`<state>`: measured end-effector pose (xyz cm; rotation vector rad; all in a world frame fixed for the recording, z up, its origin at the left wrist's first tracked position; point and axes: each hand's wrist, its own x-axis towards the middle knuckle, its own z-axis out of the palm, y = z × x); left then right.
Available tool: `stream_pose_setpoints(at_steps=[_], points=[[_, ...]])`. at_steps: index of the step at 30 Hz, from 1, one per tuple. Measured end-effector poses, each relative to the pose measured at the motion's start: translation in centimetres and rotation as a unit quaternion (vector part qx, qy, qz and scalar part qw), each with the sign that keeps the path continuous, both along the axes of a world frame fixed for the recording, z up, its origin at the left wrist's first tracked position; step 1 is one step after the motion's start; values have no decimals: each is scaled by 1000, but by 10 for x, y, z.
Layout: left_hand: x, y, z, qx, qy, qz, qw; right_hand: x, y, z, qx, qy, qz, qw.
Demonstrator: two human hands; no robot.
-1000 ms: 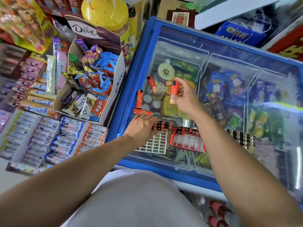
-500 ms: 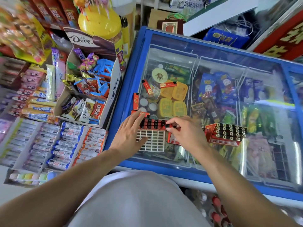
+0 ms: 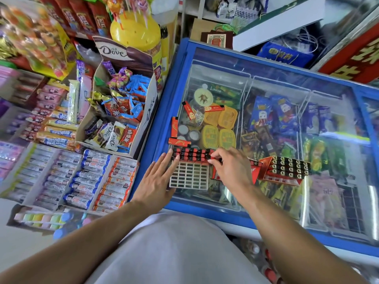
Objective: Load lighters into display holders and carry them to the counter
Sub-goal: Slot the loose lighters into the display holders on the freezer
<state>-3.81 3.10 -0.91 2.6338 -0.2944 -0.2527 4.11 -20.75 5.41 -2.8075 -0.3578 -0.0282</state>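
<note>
A white grid display holder (image 3: pixel 188 177) lies on the freezer's glass lid (image 3: pixel 276 95), its far rows filled with red lighters (image 3: pixel 192 155). My left hand (image 3: pixel 155 179) lies flat with straight fingers on the holder's left edge. My right hand (image 3: pixel 227 167) pinches a red lighter (image 3: pixel 215 159) at the holder's right end. Several loose red lighters (image 3: pixel 179 141) lie on the glass beyond the holder. A red display box full of lighters (image 3: pixel 287 167) stands to the right of my right hand.
A Dove chocolate box (image 3: pixel 123 111) and shelves of gum and candy (image 3: pixel 67 177) fill the left side. A yellow lollipop tub (image 3: pixel 135 35) stands behind. The freezer's blue frame (image 3: pixel 170 107) borders the glass. Ice creams show under the glass.
My right hand came down from above the loose lighters with one red lighter to the holder's filled rows. My left hand opened flat and slid along the holder's left edge.
</note>
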Motion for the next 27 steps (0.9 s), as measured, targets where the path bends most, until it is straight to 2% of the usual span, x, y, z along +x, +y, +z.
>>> stream_pose_setpoints(at_steps=[3,10,18,23,25,27], points=[[0,1,-1,-8,16,-2,1000,-1,1,-2,1,-35,-7,999],[2,1,-5,-47,29,11,998,-1,-2,-8,19,-36,11,999],[7,0,-8,-60,37,8,997,-2,2,-4,-39,16,-8,999],[1,5,-10,-88,25,27,995,17,26,27,24,0,-6,1000],[-1,9,-13,-77,32,23,996,42,45,33,11,45,16,999],[-4,11,-14,-59,41,17,997,73,66,29,-9,134,41,990]])
